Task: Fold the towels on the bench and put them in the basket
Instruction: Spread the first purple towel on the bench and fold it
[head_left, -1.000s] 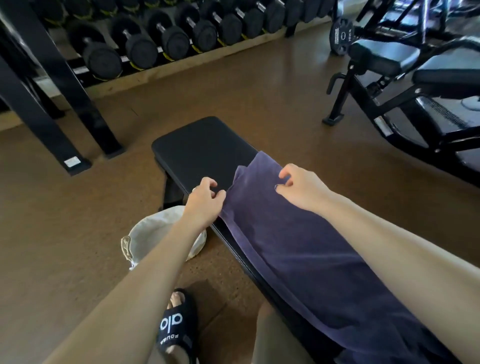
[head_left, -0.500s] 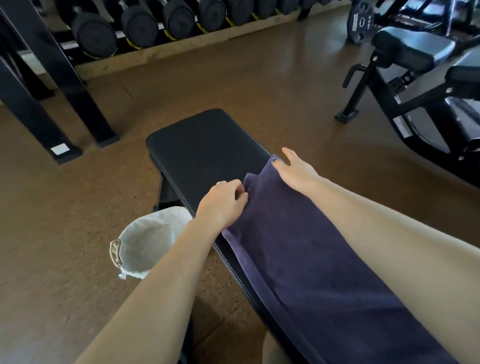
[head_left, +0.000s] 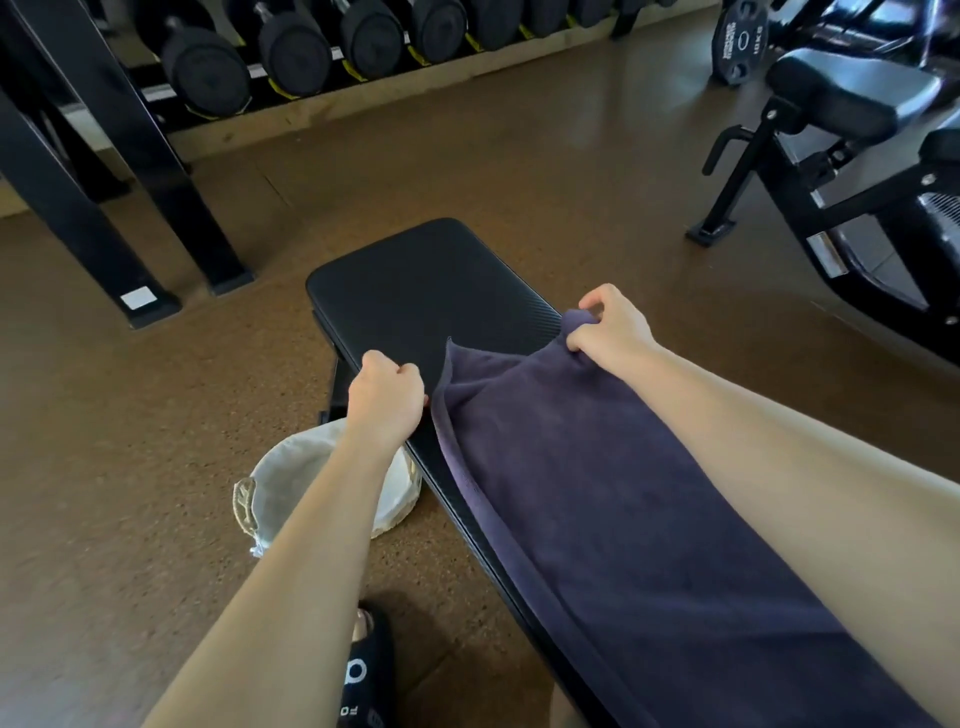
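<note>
Both hands pinch the far corners of the towel (head_left: 623, 519): left hand (head_left: 385, 400), right hand (head_left: 610, 327). Judged unfolded; basket (head_left: 280, 483), under left forearm, looks empty.

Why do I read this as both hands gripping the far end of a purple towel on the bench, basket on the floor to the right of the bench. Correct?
Not quite: the head view shows the basket on the floor left of the bench, under the left forearm. The rest holds: left hand and right hand grip the towel.

Gym room. Floor (head_left: 467, 171): brown speckled rubber, glossy with daylight at far right. Dumbbell rack (head_left: 119, 130): black steel legs, far left, holding a row of black dumbbells (head_left: 291, 52). Weight plate (head_left: 740, 41): far right. Exercise machine (head_left: 831, 156): black, padded, right.
</note>
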